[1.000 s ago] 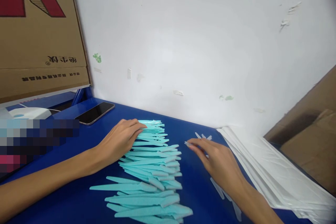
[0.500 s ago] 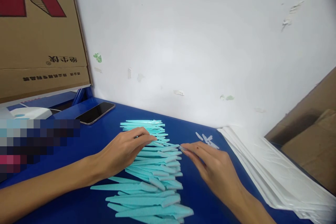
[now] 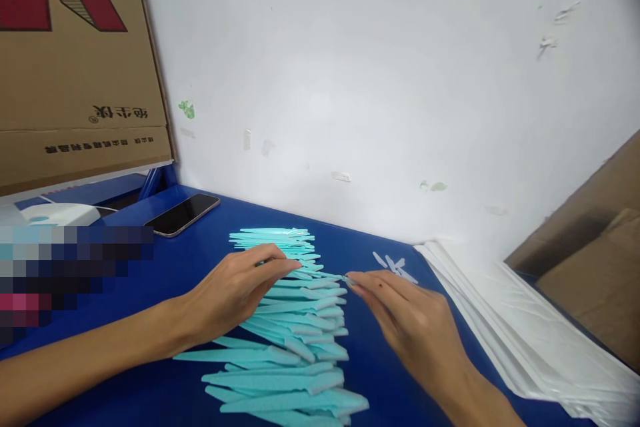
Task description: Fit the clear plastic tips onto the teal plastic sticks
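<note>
Slim turquoise sticks (image 3: 285, 383), which look like eyebrow razors with whitish covers at their right ends, lie in a long row on the blue table (image 3: 390, 373). Over the row's middle hovers my left hand (image 3: 250, 280), thumb and forefinger closed together; whatever lies between them is hidden. At the row's right side, my right hand (image 3: 410, 320) pinches a small translucent cover (image 3: 347, 279) at the end of one thin turquoise stick (image 3: 327, 276). That stick runs leftward toward my left fingertips. Several loose whitish covers (image 3: 397, 264) lie beyond my right hand.
A phone (image 3: 183, 215) lies at the back left, near a white device (image 3: 60, 215) and a large printed carton (image 3: 80, 80). Flat white plastic bags (image 3: 520, 320) are stacked along the right side. Brown cardboard (image 3: 595, 273) stands beyond them. A white wall (image 3: 350, 80) closes off the back.
Both hands stay almost in place. My left fingertips have shifted very slightly to the right; the row and the loose covers look the same.
</note>
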Demonstrator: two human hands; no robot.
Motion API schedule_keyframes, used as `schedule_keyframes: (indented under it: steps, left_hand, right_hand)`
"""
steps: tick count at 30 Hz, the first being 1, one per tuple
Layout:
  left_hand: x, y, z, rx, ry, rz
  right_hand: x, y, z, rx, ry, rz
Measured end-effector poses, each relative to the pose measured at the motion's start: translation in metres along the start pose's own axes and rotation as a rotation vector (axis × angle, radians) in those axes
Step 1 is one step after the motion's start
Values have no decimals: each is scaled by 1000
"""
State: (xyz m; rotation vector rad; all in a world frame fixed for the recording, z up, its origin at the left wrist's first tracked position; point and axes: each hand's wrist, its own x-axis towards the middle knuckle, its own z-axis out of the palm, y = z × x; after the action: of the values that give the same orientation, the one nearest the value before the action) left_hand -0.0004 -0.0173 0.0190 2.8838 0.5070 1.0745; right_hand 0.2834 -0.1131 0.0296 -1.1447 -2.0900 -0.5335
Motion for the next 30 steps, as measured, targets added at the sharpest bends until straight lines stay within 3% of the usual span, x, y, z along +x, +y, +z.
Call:
schedule_keyframes:
  steps: [8, 21, 26, 30]
  left_hand:
    - [2, 7, -1, -20, -53, 88]
    - [-5, 11, 4, -151, 42, 135]
    - [1, 12, 0, -67, -42, 136]
    - [5, 9, -5, -70, -120, 62]
  right_hand:
    - [-2, -12, 7, 99, -57, -68]
    - [-4, -27, 10, 172, 55, -112]
    - [-3, -22, 12, 178, -42, -79]
    - [-2, -16, 11, 199, -107, -32]
